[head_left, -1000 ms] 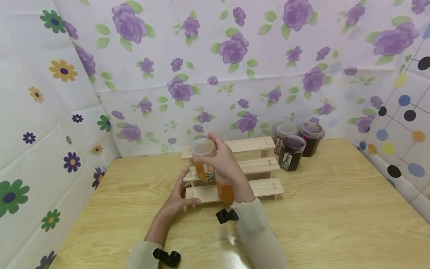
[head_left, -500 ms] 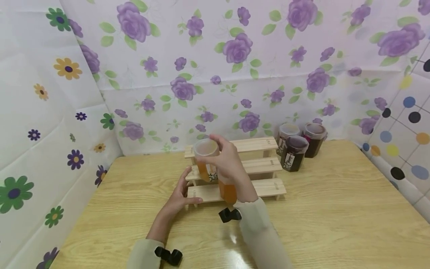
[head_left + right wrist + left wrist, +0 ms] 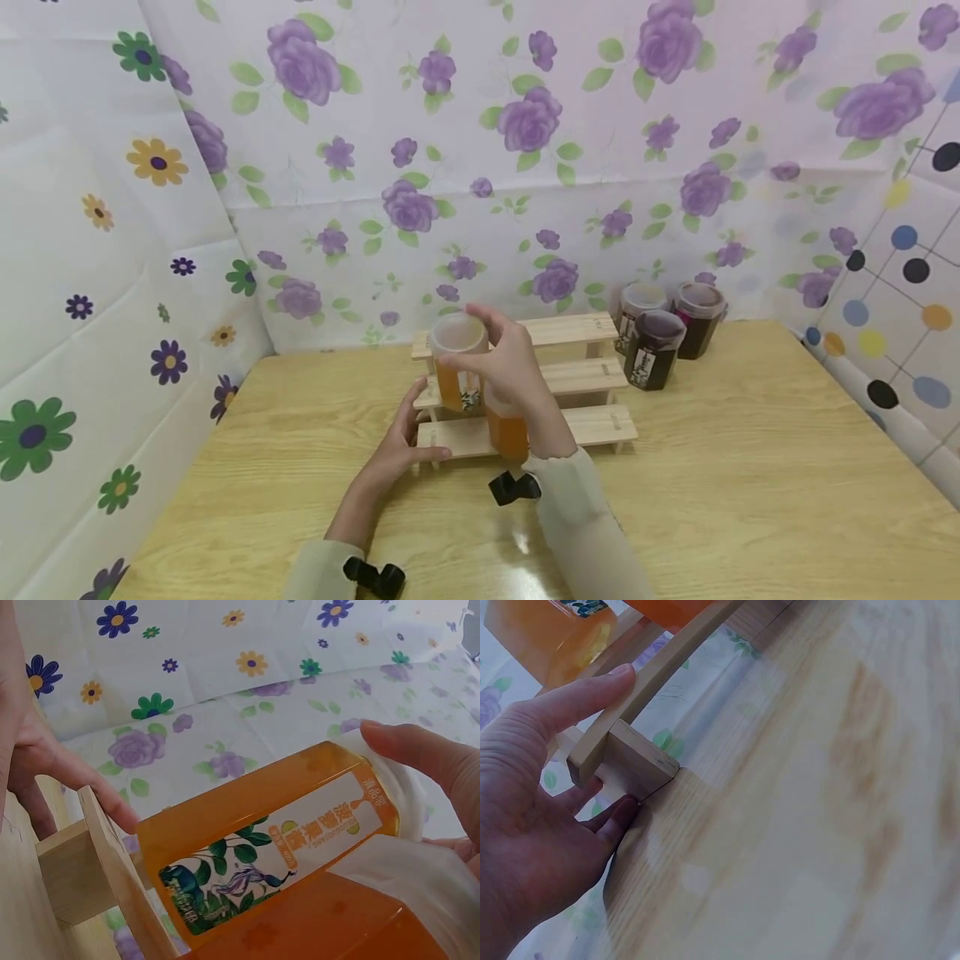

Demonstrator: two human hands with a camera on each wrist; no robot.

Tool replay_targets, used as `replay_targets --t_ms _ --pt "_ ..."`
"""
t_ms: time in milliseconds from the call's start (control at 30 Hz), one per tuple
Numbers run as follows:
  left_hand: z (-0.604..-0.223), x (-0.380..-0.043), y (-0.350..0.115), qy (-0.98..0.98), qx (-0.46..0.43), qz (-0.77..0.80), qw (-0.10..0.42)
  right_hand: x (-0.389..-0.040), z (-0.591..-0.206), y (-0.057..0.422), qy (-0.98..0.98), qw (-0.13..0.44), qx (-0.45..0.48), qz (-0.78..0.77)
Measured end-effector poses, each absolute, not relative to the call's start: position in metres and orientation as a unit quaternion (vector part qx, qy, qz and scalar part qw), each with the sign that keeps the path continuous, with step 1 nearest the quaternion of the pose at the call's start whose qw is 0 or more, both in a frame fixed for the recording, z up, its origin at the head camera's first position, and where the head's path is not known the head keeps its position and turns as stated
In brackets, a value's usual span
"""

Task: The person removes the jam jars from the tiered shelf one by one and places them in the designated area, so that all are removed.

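My right hand (image 3: pixel 508 362) grips an orange hexagonal jar (image 3: pixel 452 386) by its pale lid, fingers round it. In the right wrist view, the jar's base is right at a wooden shelf edge and its printed label (image 3: pixel 277 851) shows. A second orange jar (image 3: pixel 508 429) stands on the lowest step of a three-step wooden rack (image 3: pixel 588 377), partly hidden by my right wrist. My left hand (image 3: pixel 401 442) holds the rack's left end. Its thumb (image 3: pixel 604 690) lies on the lowest step, and the other fingers sit behind the end and beside the leg.
Three dark jars with clear lids (image 3: pixel 651 358) stand together at the rack's right end. The wood-grain table (image 3: pixel 720 467) meets a purple-flowered cloth backdrop (image 3: pixel 480 158) at the back. Patterned cloths hang at left and right.
The orange jar in my right hand has come slightly more upright over the middle step. My left hand keeps its hold on the rack. The head view has shifted a little.
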State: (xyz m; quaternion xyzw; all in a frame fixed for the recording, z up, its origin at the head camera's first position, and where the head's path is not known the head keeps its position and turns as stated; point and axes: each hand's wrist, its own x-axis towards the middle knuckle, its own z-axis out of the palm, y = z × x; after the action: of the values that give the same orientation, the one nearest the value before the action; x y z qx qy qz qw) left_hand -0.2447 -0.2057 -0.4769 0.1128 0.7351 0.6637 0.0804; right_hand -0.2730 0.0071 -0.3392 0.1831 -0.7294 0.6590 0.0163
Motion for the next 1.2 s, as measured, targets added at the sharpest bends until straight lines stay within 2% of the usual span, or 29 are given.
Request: replay_targets --t_ms 267,433,800,1200 --pt "-0.479 -0.244 -0.205 0.733 0.122 0.664 0.08 -0.272 -0.337 0.015 -0.663 0.029 0.168 0.729" --pt "-0.48 -0.245 -0.201 0.736 0.12 0.661 0.083 -0.275 -0.336 0.024 -0.636 0.08 0.159 0.751" --pt "-0.478 -0.245 -0.201 0.741 0.119 0.655 0.083 -0.292 -0.337 0.065 -0.586 0.182 0.067 0.787" --pt "-0.479 -0.243 -0.204 0.727 0.125 0.671 0.075 -0.3 -0.344 0.109 -0.598 0.237 0.031 0.765"
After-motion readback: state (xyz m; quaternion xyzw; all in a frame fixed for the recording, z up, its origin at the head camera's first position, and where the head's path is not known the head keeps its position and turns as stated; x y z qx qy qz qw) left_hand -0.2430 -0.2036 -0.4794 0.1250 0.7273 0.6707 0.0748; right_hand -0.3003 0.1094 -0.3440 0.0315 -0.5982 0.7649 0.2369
